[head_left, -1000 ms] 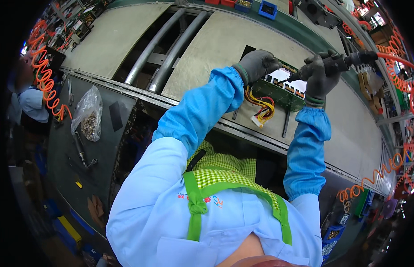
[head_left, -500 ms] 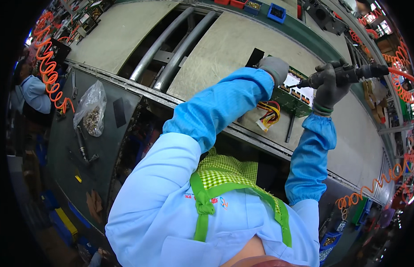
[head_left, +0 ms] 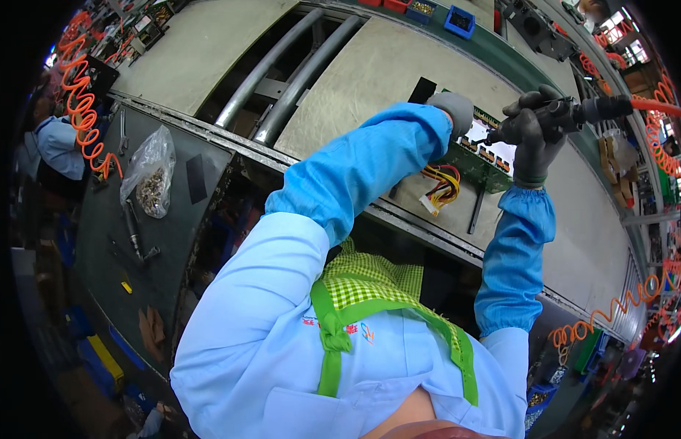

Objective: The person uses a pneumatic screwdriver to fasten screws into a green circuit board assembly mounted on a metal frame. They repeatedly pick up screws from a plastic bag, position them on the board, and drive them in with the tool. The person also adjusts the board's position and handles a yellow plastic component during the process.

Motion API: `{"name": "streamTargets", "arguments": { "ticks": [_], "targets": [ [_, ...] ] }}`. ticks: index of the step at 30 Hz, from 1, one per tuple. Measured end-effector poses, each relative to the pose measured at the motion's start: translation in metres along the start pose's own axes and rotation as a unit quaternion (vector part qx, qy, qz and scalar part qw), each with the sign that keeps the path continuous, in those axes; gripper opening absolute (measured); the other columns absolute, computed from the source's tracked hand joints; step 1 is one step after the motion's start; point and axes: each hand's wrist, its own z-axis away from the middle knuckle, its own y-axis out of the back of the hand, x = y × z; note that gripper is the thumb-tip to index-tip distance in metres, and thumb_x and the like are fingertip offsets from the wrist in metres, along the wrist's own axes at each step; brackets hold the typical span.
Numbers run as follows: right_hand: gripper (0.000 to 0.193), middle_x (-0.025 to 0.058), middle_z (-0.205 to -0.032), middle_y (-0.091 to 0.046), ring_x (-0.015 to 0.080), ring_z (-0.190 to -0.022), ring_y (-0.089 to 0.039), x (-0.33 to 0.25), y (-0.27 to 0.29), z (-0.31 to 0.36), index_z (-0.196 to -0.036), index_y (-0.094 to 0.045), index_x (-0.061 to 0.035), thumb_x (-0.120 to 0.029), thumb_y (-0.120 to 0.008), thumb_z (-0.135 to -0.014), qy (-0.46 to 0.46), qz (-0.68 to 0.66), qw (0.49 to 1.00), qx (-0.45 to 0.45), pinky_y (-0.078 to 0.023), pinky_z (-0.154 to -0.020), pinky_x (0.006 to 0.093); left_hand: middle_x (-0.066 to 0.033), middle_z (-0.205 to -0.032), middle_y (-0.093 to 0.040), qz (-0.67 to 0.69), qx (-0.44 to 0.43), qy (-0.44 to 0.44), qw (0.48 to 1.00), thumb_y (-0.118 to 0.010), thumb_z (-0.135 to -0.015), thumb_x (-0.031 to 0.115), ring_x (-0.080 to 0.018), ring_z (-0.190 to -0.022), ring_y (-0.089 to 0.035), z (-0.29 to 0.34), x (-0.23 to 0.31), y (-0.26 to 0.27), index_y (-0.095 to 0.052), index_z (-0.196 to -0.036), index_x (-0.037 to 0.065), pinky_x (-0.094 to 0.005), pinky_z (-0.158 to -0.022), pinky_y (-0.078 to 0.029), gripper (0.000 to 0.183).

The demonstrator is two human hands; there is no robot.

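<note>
Left hand turned since a second ago, fingers hidden, grip unclear, at the left of a circuit board on a pale surface, right hand gripping a black driver over the board.

Factory assembly workshop: steel conveyor rollers; left of rollers, coiled orange air hose; right of rollers, green circuit board, pneumatic screwdriver, blue parts bin.

Bright light covers the worktop; fisheye edges bend into black.
</note>
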Motion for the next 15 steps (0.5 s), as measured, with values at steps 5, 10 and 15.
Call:
{"name": "streamTargets", "arguments": {
  "ticks": [5,10,15],
  "targets": [
    [0.04,0.012,-0.08,-0.058,0.0213,-0.067,-0.063,0.016,0.014,-0.019,-0.113,-0.044,0.0015,-0.006,-0.059,-0.078,-0.015,0.04,0.995,0.092,-0.052,-0.056,0.0312,-0.0166,-0.102,-0.067,-0.045,0.02,-0.008,0.999,-0.058,-0.079,0.022,-0.0306,-0.095,-0.065,0.001,0.005,-0.001,-0.07,-0.099,0.007,-0.0406,-0.082,-0.051,0.027],
    [0.041,0.0125,-0.089,-0.059,0.0231,-0.069,-0.063,0.014,0.017,-0.004,-0.112,-0.043,-0.0002,-0.007,-0.063,-0.077,0.039,-0.034,0.997,0.064,-0.055,-0.064,0.0363,-0.016,-0.107,-0.066,-0.046,-0.028,-0.019,0.998,-0.057,-0.08,0.023,-0.0303,-0.099,-0.063,-0.015,-0.01,0.003,-0.07,-0.103,0.008,-0.0412,-0.085,-0.05,0.03],
    [0.041,0.0127,-0.076,-0.057,0.0163,-0.054,-0.056,0.006,-0.009,-0.01,-0.115,-0.039,-0.001,0.001,-0.06,-0.08,-0.008,-0.024,0.996,0.088,-0.047,-0.044,0.0292,-0.0153,-0.1,-0.067,0.094,0.027,-0.038,0.994,-0.06,-0.079,0.03,-0.0294,-0.092,-0.064,-0.008,-0.023,0.002,-0.069,-0.099,0.005,-0.0406,-0.081,-0.05,0.033]
  ]
}}
